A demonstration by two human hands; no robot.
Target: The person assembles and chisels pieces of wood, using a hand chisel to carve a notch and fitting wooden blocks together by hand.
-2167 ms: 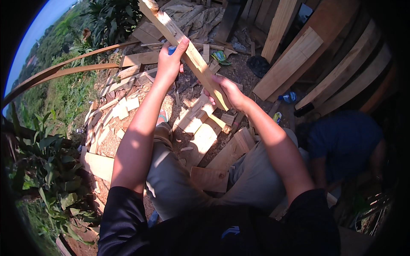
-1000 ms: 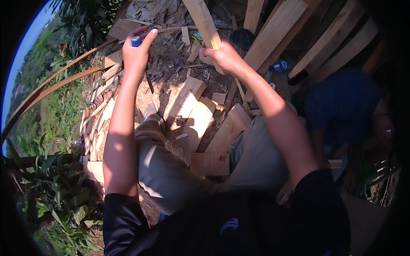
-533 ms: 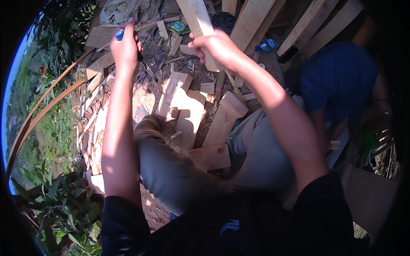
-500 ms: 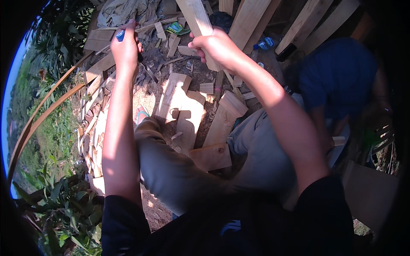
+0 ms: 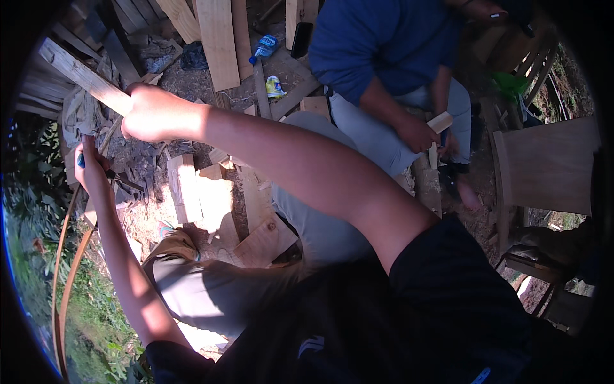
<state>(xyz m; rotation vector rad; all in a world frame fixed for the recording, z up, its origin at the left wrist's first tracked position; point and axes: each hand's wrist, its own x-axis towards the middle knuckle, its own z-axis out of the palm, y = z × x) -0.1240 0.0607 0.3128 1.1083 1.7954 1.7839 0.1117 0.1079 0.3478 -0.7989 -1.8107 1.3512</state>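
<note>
long, squared pale-wood timber (image 5: 83, 75), its face streaked and uneven, slants up and left from the right hand (image 5: 155, 114), which is curled firmly around its near end. below, the left hand (image 5: 93, 171) is closed around a blue-ended hand tool (image 5: 80, 160) with a thin straight shaft. sunlit rectangular boards (image 5: 215, 200) lie on debris-strewn ground (image 5: 142, 163); at right, a person in a blue top (image 5: 377, 51) holds a short pale wooden block (image 5: 440, 121).

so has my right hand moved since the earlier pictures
Yes, leftward in the picture: your right hand, holding the long pale wooden piece, was up and right of the sunlit rectangular wooden block; now it is up and left.
</note>
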